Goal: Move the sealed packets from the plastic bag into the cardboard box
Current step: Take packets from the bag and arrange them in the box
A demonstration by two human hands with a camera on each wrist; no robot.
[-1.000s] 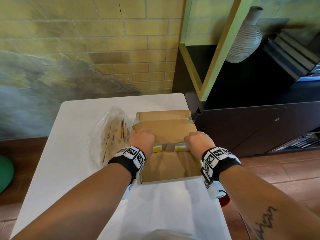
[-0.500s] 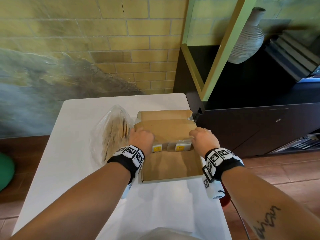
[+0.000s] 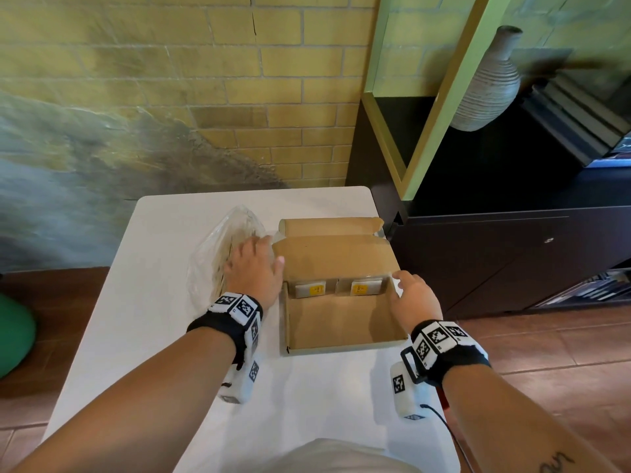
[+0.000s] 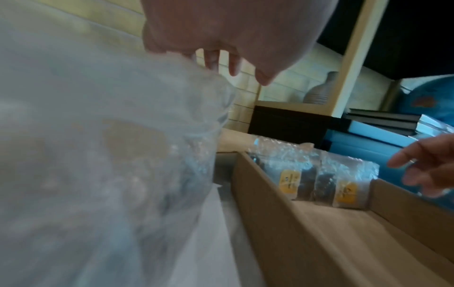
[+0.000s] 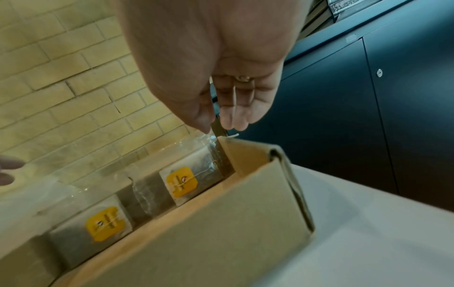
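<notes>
An open cardboard box (image 3: pixel 341 327) lies on the white table (image 3: pixel 136 302). Two sealed clear packets with yellow labels stand side by side against its far wall, the left packet (image 3: pixel 310 289) and the right packet (image 3: pixel 366 287); they also show in the wrist views (image 4: pixel 290 180) (image 5: pixel 181 184). A clear plastic bag (image 3: pixel 218 257) holding more packets lies left of the box. My left hand (image 3: pixel 254 264) hovers with spread fingers over the bag's right side. My right hand (image 3: pixel 408 291) is open above the box's right wall, holding nothing.
A dark cabinet (image 3: pixel 512 250) stands right of the table, with a ribbed vase (image 3: pixel 488 87) and stacked books on it. A brick wall lies behind. The box lid (image 3: pixel 327 227) folds back at the far side. A green object (image 3: pixel 13 332) sits on the floor at left.
Both hands have let go of the packets in the box. The left hand moved left over the bag; the right hand drew back to the box's right wall.
</notes>
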